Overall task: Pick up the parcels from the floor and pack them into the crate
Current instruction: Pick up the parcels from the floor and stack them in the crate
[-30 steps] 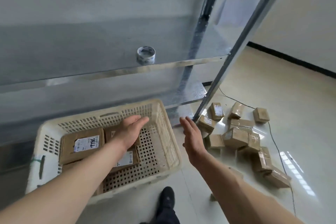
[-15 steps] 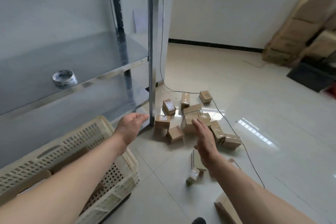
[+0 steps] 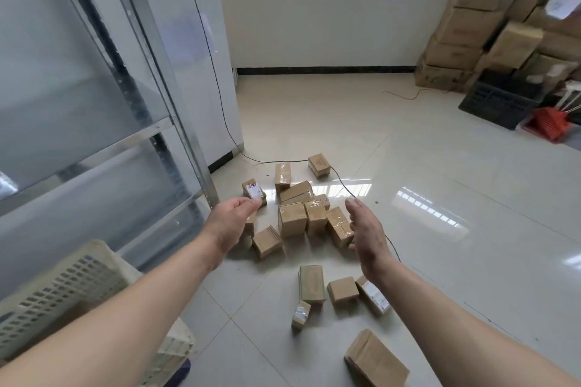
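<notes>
Cream plastic crate [image 3: 63,298] is sitting at the lower left, left of the parcel pile [image 3: 301,214], waiting for its next load. Left hand [image 3: 234,217] is hovering at the pile's left edge, fingers loosely curled and holding nothing, seemingly lining up a grab. Right hand [image 3: 366,236] is hanging at the pile's right edge, fingers straight and together, palm inward, likely ready to scoop parcels between both hands.

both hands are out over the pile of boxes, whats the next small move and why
Probably lower both hands onto the cluster of small brown cardboard parcels and take one in each grip. The left hand and right hand are empty and apart from the boxes, and the cream perforated plastic crate waits at the left.
</notes>
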The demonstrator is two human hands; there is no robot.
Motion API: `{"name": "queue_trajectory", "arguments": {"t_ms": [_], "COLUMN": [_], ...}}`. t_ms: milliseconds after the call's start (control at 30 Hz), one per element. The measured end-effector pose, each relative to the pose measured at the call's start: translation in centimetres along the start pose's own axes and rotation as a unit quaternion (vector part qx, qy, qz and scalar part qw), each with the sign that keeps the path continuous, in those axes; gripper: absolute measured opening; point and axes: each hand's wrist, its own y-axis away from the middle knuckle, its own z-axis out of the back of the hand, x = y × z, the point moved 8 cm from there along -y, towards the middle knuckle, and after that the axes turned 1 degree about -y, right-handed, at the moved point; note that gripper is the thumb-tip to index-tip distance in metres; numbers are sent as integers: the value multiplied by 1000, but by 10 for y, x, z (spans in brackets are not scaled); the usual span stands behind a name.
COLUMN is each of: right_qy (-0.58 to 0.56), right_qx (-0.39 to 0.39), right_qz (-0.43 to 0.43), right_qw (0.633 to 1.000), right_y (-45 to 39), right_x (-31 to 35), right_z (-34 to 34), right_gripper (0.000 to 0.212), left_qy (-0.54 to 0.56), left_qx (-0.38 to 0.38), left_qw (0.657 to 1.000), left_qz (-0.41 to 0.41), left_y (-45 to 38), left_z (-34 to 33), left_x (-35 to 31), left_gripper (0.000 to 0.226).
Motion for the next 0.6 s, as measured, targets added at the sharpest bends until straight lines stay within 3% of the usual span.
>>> {"name": "queue_trajectory", "arguments": {"t_ms": [67,167,333,467,600], "right_qy": [-17,-25,-12,1,26], "right_qx": [16,20,11,0,-28], "right_qz": [-5,0,-18,-39,-55], "right_qw": [1000,999,1000,999,998], "right_y": [-16,-36,-72,-104,-148], "right_x": [5,12,4,-2,-8], "right_z": [9,19,18,6,-8], "right_gripper": [89,79,102,96,107], "left_qy": [3,0,-9,-16,-20], "left_qx": [1,-2,1,8,25], "left_qw": [1000,1000,1000,1000,999], "left_qz": [2,3,15,22,34], "left_y": [-8,-22,-63,-111,-175], "left_z": [-15,-29,-38,-39,-44], "left_x": [-7,-13,-13,-8,-4], "left_gripper": [15,14,15,17,17]}}
